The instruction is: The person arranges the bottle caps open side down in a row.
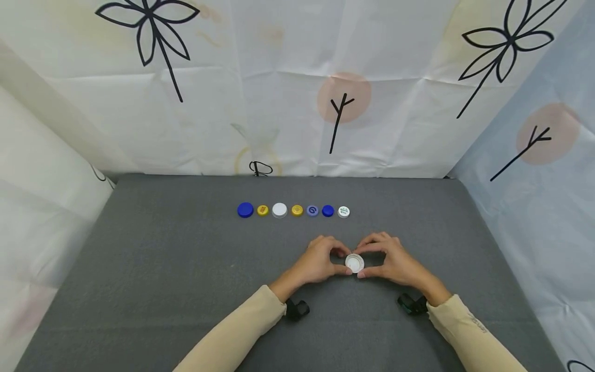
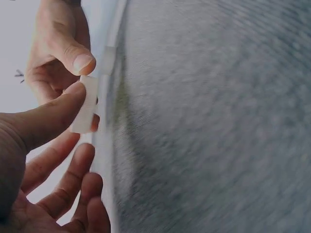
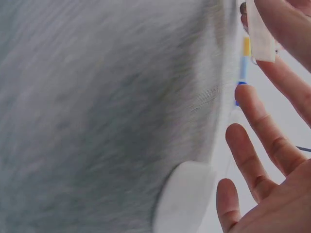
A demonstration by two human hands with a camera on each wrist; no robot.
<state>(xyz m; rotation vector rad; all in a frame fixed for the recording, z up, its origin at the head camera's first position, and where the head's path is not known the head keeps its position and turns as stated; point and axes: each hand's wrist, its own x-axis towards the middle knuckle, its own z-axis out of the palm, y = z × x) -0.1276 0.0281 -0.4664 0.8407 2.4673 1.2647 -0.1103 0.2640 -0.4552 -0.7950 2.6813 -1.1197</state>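
A white bottle cap [image 1: 355, 263] is held above the grey table between my two hands, its hollow side facing up. My left hand [image 1: 322, 260] pinches it from the left with thumb and forefinger. From the other side, the thumb and forefinger of my right hand [image 1: 391, 262] grip it too. Seen edge-on in the left wrist view, the cap [image 2: 86, 107] shows a finely ribbed side. The right wrist view has the cap [image 3: 261, 36] at its top edge, with the other fingers of that hand spread below it.
Beyond the hands a row of caps runs across the table [image 1: 162, 258]: a large blue cap [image 1: 245, 210], a white cap [image 1: 279, 210], a printed white cap [image 1: 343, 212] and several yellow and blue ones. A white rounded thing [image 3: 187, 199] sits low in the right wrist view.
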